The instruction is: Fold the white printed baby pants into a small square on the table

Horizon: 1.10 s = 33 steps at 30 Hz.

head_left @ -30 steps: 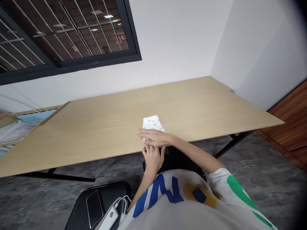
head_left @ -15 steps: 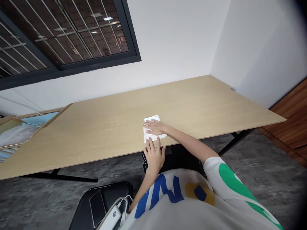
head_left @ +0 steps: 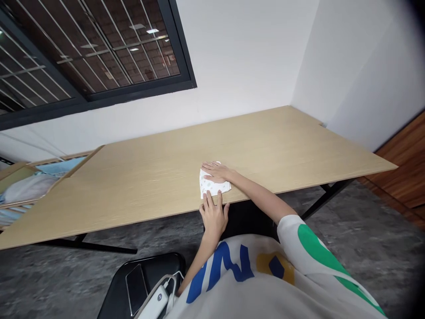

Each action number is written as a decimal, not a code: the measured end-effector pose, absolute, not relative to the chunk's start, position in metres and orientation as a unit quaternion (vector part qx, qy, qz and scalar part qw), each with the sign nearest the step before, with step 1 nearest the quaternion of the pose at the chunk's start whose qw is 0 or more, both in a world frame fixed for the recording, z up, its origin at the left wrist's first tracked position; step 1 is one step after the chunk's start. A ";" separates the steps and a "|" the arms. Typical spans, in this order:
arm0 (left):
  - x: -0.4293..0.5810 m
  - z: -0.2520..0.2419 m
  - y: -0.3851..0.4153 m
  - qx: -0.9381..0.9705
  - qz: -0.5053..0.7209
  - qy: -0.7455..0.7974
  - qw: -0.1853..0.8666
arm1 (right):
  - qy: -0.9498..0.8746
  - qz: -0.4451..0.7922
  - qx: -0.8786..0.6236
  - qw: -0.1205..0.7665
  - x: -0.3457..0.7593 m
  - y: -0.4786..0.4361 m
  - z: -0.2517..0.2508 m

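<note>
Folded white cloth (head_left: 212,188) lies flat on the bench (head_left: 149,173); head view, just off frame centre toward 6 o'clock, close to the bench's near edge. Small print shows on its near half; far half is mostly under the right grip (head_left: 216,173). Right grip: palm down, flat, fingers extended, pinching nothing, arm in from 4 o'clock. Left grip (head_left: 213,216): at the cloth's 6 o'clock, fingers spread, fingertips at the near border, thumb out on its 1 o'clock side. Contact force: can't tell. Handling, my read: light, soft, limp, not fragile; may skid on the smooth top, or layers shear if pushed sideways. Best hold is the 4 o'clock corner, all layers pinched together; a single-layer pinch would probably unfold it. Vs half a second ago: right grip sits slightly further toward 1 o'clock, so more print shows on the near half; left grip about the same. Vs one second ago: right grip was over the near edge, overlapping the left fingers; now they're apart with cloth showing between. Phone-like slab (head_left: 136,289) on the black chair (head_left: 159,268) at 7 o'clock.
</note>
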<state>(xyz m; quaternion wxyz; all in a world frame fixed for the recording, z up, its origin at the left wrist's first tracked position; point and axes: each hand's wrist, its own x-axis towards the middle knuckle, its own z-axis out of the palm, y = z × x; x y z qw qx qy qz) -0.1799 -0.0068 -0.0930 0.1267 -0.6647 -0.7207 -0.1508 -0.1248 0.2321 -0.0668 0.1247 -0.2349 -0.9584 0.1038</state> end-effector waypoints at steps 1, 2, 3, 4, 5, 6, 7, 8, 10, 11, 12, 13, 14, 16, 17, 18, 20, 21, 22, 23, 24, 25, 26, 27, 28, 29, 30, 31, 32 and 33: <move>-0.180 -0.092 -0.007 -0.666 -0.150 -0.720 0.125 | -0.958 0.097 -0.234 0.133 -0.123 0.228 -0.064; -0.180 -0.091 -0.007 -0.667 -0.148 -0.719 0.125 | -0.957 0.089 -0.234 0.146 -0.120 0.223 -0.061; -0.180 -0.091 -0.008 -0.668 -0.147 -0.718 0.126 | -0.955 0.083 -0.234 0.159 -0.116 0.216 -0.058; -0.180 -0.090 -0.009 -0.670 -0.144 -0.717 0.129 | -0.953 0.078 -0.238 0.172 -0.110 0.208 -0.054; -0.179 -0.089 -0.010 -0.672 -0.141 -0.714 0.133 | -0.950 0.076 -0.242 0.181 -0.103 0.199 -0.050; -0.179 -0.089 -0.011 -0.675 -0.137 -0.711 0.139 | -0.948 0.078 -0.247 0.185 -0.094 0.188 -0.047; -0.179 -0.088 -0.013 -0.678 -0.133 -0.709 0.143 | -0.947 0.085 -0.249 0.184 -0.084 0.177 -0.044; -0.180 -0.086 -0.015 -0.680 -0.130 -0.706 0.146 | -0.946 0.094 -0.251 0.180 -0.074 0.167 -0.042; -0.183 -0.082 -0.018 -0.687 -0.123 -0.701 0.146 | -0.946 0.121 -0.248 0.171 -0.051 0.147 -0.042; -0.186 -0.079 -0.019 -0.689 -0.121 -0.700 0.143 | -0.946 0.138 -0.243 0.166 -0.040 0.139 -0.044; -0.189 -0.076 -0.020 -0.690 -0.122 -0.700 0.139 | -0.946 0.155 -0.237 0.160 -0.029 0.131 -0.047; -0.193 -0.073 -0.021 -0.692 -0.124 -0.699 0.134 | -0.946 0.169 -0.230 0.155 -0.020 0.125 -0.050; -0.197 -0.069 -0.021 -0.693 -0.130 -0.698 0.127 | -0.946 0.179 -0.223 0.152 -0.011 0.119 -0.054; -0.205 -0.061 -0.024 -0.695 -0.151 -0.695 0.102 | -0.948 0.181 -0.211 0.157 0.001 0.108 -0.061; -0.208 -0.056 -0.025 -0.699 -0.163 -0.691 0.083 | -0.948 0.177 -0.207 0.164 0.006 0.104 -0.064; -0.211 -0.052 -0.027 -0.706 -0.174 -0.684 0.059 | -0.947 0.173 -0.205 0.174 0.010 0.100 -0.066; -0.216 -0.045 -0.029 -0.728 -0.186 -0.660 0.006 | -0.943 0.176 -0.203 0.195 0.014 0.092 -0.068; -0.218 -0.042 -0.030 -0.739 -0.191 -0.646 -0.019 | -0.939 0.184 -0.206 0.206 0.016 0.090 -0.068; -0.222 -0.040 -0.030 -0.748 -0.197 -0.632 -0.040 | -0.932 0.196 -0.212 0.219 0.017 0.087 -0.068; -0.226 -0.038 -0.029 -0.754 -0.205 -0.622 -0.056 | -0.923 0.210 -0.222 0.235 0.018 0.086 -0.066; -0.230 -0.037 -0.026 -0.754 -0.215 -0.617 -0.069 | -0.911 0.226 -0.236 0.252 0.019 0.085 -0.065; -0.235 -0.038 -0.023 -0.750 -0.226 -0.616 -0.078 | -0.897 0.244 -0.250 0.270 0.019 0.084 -0.062; -0.240 -0.038 -0.018 -0.743 -0.237 -0.620 -0.087 | -0.882 0.262 -0.265 0.287 0.019 0.084 -0.059; -0.244 -0.040 -0.014 -0.734 -0.247 -0.625 -0.096 | -0.866 0.282 -0.281 0.303 0.018 0.085 -0.057; -0.248 -0.042 -0.009 -0.723 -0.257 -0.633 -0.104 | -0.850 0.299 -0.297 0.316 0.017 0.086 -0.054; -0.251 -0.044 -0.004 -0.711 -0.267 -0.641 -0.112 | -0.834 0.314 -0.314 0.327 0.015 0.088 -0.051; -0.253 -0.046 0.000 -0.699 -0.277 -0.649 -0.119 | -0.820 0.324 -0.332 0.336 0.012 0.091 -0.049; -0.253 -0.048 0.004 -0.687 -0.286 -0.656 -0.125 | -0.807 0.328 -0.351 0.343 0.009 0.094 -0.048; -0.253 -0.050 0.008 -0.674 -0.298 -0.663 -0.130 | -0.796 0.327 -0.370 0.349 0.006 0.098 -0.047; -0.251 -0.051 0.011 -0.661 -0.311 -0.670 -0.134 | -0.788 0.322 -0.387 0.355 0.002 0.103 -0.047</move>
